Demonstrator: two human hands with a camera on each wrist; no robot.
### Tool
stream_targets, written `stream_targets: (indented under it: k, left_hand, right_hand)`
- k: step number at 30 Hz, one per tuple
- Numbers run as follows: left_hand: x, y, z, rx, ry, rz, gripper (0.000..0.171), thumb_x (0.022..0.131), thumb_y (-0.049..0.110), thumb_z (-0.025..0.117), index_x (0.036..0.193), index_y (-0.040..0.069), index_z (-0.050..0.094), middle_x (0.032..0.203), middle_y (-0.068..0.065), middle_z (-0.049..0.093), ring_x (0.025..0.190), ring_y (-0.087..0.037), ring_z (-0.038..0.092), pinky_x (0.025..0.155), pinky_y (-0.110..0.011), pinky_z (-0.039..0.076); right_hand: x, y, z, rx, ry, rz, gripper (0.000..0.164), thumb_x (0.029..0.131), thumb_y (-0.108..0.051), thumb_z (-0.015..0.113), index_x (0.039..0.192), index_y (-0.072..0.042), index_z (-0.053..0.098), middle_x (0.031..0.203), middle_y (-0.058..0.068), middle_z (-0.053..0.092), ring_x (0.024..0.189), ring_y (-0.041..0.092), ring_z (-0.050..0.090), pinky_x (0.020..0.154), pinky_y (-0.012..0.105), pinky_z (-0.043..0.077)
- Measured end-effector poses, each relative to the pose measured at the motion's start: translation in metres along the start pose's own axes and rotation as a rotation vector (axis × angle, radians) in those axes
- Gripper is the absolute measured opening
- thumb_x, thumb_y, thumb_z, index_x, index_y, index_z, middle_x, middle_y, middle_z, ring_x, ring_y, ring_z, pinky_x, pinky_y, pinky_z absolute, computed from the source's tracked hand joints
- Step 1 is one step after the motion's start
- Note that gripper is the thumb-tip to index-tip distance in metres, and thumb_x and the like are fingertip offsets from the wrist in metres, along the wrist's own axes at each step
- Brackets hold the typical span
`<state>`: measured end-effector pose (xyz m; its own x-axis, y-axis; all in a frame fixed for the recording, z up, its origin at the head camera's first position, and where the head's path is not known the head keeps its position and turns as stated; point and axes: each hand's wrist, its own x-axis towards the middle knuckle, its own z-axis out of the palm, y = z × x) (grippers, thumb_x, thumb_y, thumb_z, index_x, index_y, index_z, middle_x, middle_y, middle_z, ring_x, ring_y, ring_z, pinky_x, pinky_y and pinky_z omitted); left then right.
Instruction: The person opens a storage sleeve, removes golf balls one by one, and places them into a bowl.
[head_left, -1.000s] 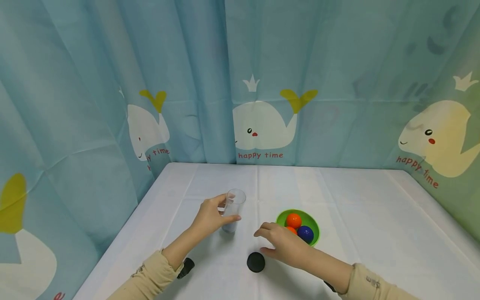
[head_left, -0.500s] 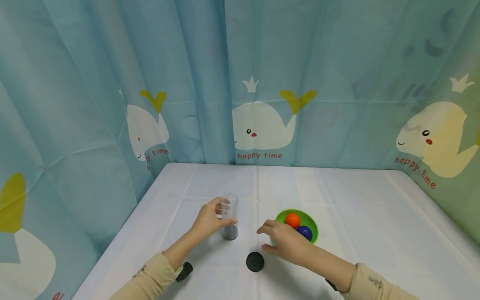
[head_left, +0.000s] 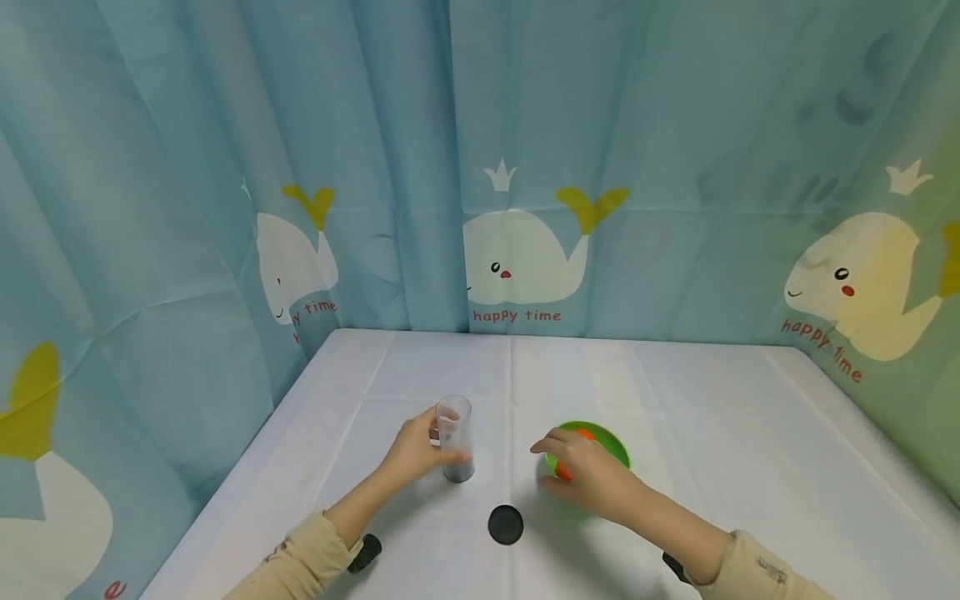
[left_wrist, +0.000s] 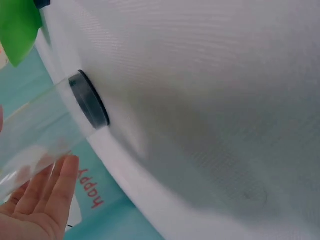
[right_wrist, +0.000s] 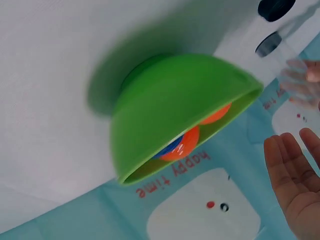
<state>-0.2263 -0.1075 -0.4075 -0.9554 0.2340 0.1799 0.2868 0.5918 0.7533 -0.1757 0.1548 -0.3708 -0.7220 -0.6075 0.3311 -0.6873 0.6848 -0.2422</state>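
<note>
A clear cylindrical container (head_left: pixel 453 437) with a dark base (left_wrist: pixel 89 99) is upright on the white table, or just above it. My left hand (head_left: pixel 411 450) holds it from the left side, fingers behind and thumb in front. To the right, my right hand (head_left: pixel 596 477) hovers over a green bowl (right_wrist: pixel 165 100), holding nothing, its fingers loosely bent and apart. Inside the bowl lie orange balls (right_wrist: pixel 186 144) and a blue ball (right_wrist: pixel 169 147); in the head view the hand hides the blue one. Between the hands, nearer the front, lies a black round lid (head_left: pixel 506 525).
A white cloth covers the table (head_left: pixel 705 433). Behind and beside it hangs a blue curtain (head_left: pixel 405 167) printed with whales. Black wrist-worn pieces show under the left sleeve (head_left: pixel 303 554) and the right sleeve (head_left: pixel 757 571).
The left hand has brought the container down and slightly left, from tilted to more upright. My right hand has shifted right, from beside the bowl to over it. The lid has stayed put.
</note>
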Motion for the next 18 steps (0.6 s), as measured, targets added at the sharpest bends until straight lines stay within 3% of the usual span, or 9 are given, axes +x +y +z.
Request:
stream_targets:
  k: [9,13,18]
  left_hand:
    - [-0.005,-0.011,-0.008,0.044,-0.075,-0.059,0.076,0.066,0.026,0.086,0.13,0.001,0.051,0.122,-0.021,0.061,0.109,-0.036,0.06,0.088,-0.046,0.052]
    - [-0.007,-0.014,-0.022,0.075,-0.109,-0.074,0.07,0.071,0.028,0.082,0.129,0.001,0.053,0.124,-0.021,0.06,0.115,-0.04,0.056,0.093,-0.051,0.048]
    - [-0.012,-0.023,-0.045,0.123,-0.076,-0.014,0.055,0.079,0.027,0.075,0.125,0.002,0.057,0.123,-0.022,0.06,0.115,-0.042,0.055,0.094,-0.053,0.046]
  right_hand:
    - [-0.007,0.018,-0.014,0.05,0.043,0.042,0.025,0.077,-0.005,0.074,0.101,-0.003,0.066,0.096,0.005,0.065,0.086,0.022,0.064,0.073,0.03,0.056]
    - [-0.016,0.029,-0.02,0.021,0.08,0.083,0.026,0.079,-0.007,0.074,0.103,-0.001,0.066,0.096,0.007,0.066,0.088,0.025,0.065,0.075,0.033,0.056]
    - [-0.03,0.05,-0.029,-0.029,0.174,0.144,0.026,0.079,-0.007,0.074,0.103,-0.001,0.066,0.098,0.008,0.067,0.089,0.026,0.066,0.075,0.036,0.056]
